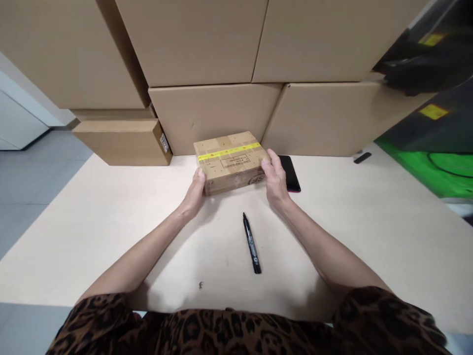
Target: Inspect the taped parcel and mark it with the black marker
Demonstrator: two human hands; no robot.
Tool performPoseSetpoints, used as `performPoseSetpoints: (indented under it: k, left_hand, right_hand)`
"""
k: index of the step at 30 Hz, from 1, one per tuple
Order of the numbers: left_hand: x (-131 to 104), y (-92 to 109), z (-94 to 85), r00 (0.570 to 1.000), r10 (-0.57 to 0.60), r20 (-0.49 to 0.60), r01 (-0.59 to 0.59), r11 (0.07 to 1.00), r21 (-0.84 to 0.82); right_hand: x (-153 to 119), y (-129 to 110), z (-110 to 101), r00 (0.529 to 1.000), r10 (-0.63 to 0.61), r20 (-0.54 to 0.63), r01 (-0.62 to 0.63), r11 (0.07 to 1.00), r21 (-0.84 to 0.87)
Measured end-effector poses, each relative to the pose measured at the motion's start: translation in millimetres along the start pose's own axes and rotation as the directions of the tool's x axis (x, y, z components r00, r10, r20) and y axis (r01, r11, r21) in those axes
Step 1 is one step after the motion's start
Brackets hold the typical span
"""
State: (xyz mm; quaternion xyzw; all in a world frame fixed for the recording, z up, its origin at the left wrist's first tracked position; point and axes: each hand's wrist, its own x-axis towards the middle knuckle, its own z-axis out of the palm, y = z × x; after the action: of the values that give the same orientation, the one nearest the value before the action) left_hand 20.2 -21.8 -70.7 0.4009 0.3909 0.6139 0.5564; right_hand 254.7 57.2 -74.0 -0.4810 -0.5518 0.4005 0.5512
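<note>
Between my two hands is a small cardboard box [231,165] with a strip of yellow tape across its top and dark print on its top and front. My left hand [194,194] grips its left side, thumb at the near corner. On the right side, my right hand [274,178] is closed on the box, its fingers partly hidden. The box sits slightly turned; whether it rests on the table or is lifted a little I cannot tell. A black marker pen [252,244] lies on the table in front of it. Beside my right hand lies a dark phone [290,173], partly covered.
Large cardboard boxes [214,116] are stacked along the back of the pale table [369,236]. A flatter carton [129,143] stands at the back left. A small black object [362,158] lies at the back right, near a green surface [428,172] beyond the table.
</note>
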Motion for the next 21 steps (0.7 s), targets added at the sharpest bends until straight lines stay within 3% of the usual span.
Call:
performPoseSetpoints:
  k: [6,8,10,12,15,17,21]
  left_hand:
    - [-8,23,1.6,0.990,0.006,-0.144,-0.005,1.000,0.003]
    - [-12,32,-0.4,0.985,-0.061,-0.159,0.059,0.998,-0.018]
    - [-15,35,-0.2,0.974,-0.142,-0.175,0.136,0.990,-0.043]
    - [-17,34,2.6,0.965,-0.164,-0.205,0.155,0.986,-0.059]
    - [-18,29,8.4,0.959,-0.138,-0.246,0.132,0.990,-0.041]
    - [-18,26,11.1,0.958,-0.125,-0.259,0.122,0.992,-0.026]
    - [-22,26,11.6,0.964,-0.116,-0.239,0.116,0.993,-0.013]
  right_hand:
    - [-17,2,11,0.984,-0.179,0.026,0.177,0.983,0.044]
    - [-20,6,13,0.973,-0.228,0.034,0.226,0.972,0.057]
    - [-22,10,15,0.952,-0.304,0.035,0.305,0.951,-0.043]
    - [-28,11,17,0.905,-0.421,0.054,0.420,0.868,-0.266]
    - [-43,8,22,0.802,-0.557,0.217,0.576,0.622,-0.530]
    - [-56,4,26,0.742,-0.563,0.363,0.659,0.515,-0.548]
    - [-72,-7,30,0.630,-0.537,0.561,0.777,0.425,-0.465]
